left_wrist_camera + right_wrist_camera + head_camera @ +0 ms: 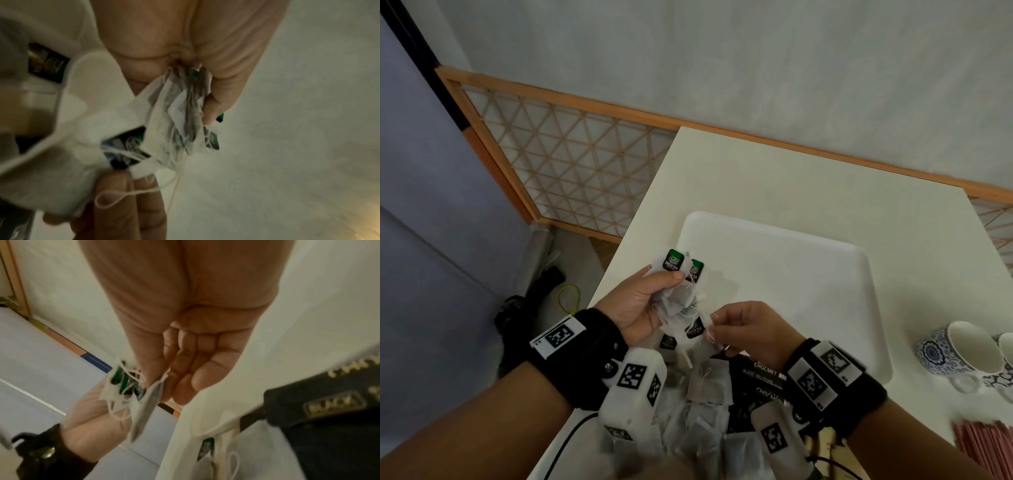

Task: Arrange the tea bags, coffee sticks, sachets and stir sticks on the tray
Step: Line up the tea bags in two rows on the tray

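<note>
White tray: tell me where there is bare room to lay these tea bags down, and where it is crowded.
The rectangular white plastic tray looks bare across its far and right parts, between its far rim and the blue patterned ceramic cups. Its near-left corner is crowded: the left hand grips a bunch of green-tagged tea bags, the right hand pinches one, and loose bags and black coffee sticks lie heaped below.

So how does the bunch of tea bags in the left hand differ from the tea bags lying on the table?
The bunch is held above the tray's near corner, gripped by the left hand; the table bags lie loose on the table. The bunch is gathered with green tags sticking up and strings tangled, and the right hand pinches one of its bags; the table bags lie scattered flat. Both are white bags with strings.
</note>
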